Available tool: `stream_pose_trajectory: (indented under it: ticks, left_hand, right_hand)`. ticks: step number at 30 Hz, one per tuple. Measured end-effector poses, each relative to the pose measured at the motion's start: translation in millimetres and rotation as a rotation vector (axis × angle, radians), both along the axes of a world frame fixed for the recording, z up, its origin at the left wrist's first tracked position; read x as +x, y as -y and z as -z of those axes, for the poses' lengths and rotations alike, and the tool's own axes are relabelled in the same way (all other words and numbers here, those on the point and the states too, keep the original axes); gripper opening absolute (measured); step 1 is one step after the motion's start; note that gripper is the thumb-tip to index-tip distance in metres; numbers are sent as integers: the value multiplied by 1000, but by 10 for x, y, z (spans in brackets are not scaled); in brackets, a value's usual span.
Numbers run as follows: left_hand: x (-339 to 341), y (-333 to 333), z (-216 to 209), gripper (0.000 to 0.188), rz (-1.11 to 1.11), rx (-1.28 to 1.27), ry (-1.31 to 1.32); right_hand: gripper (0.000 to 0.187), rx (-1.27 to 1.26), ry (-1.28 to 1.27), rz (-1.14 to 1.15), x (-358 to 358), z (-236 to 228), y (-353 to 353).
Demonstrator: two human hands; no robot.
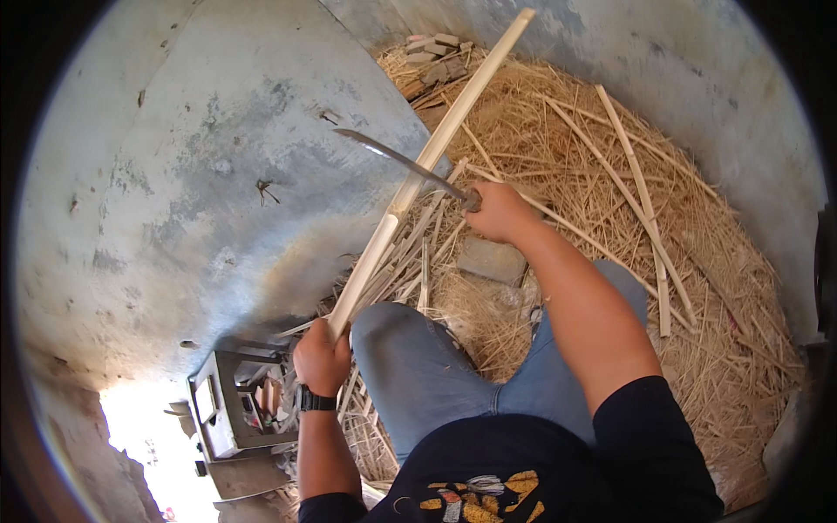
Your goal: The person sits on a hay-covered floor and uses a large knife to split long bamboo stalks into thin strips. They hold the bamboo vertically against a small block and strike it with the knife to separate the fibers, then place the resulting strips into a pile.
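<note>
Head view: the left hand [323,359] grips the strip [365,268] near its lower end, apparently to steady it slanting outward past the left knee [386,329]; the right hand [497,212] clasps the knife [394,155] crossing it.

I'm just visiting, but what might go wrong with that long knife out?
If the knife slips down the pale strip, it might cut the bare left hand gripping the lower end. The left knee is close to the strip too, so a stray stroke might catch it. The strip reaches far beyond the left hand, so it may twist if the right hand presses hard.
</note>
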State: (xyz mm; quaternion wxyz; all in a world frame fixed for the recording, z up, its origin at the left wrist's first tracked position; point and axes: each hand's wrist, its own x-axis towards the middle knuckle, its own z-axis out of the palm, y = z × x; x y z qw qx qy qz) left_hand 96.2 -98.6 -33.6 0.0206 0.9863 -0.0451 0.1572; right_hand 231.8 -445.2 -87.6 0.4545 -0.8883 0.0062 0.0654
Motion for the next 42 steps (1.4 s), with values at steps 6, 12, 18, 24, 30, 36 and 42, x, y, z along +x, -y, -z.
stream_pose_trajectory:
  ticks: [6, 12, 18, 24, 30, 36, 42]
  left_hand:
    - [-122, -50, 44, 28, 1, -158, -22]
    - [-212, -226, -9, 21, 44, -238, 22]
    - [-273, -203, 32, 20, 40, -290, -4]
    - [-357, -467, -29, 22, 44, -265, -6]
    - [-396, -396, -17, 26, 14, -180, 23]
    - [-453, -414, -84, 25, 7, -173, 10]
    - [-448, -650, 79, 21, -2, -177, 29]
  right_hand:
    - [21, -227, 333, -314, -320, -283, -355]
    - [20, 13, 218, -74, -95, -186, 1]
    - [20, -145, 366, -249, -336, -227, -286]
    - [21, 77, 218, 11, -24, -135, 163]
    - [27, -48, 255, -181, -230, -155, -145]
    - [26, -41, 240, -219, -223, -160, -62]
    - [25, -58, 240, -92, -91, -27, -37]
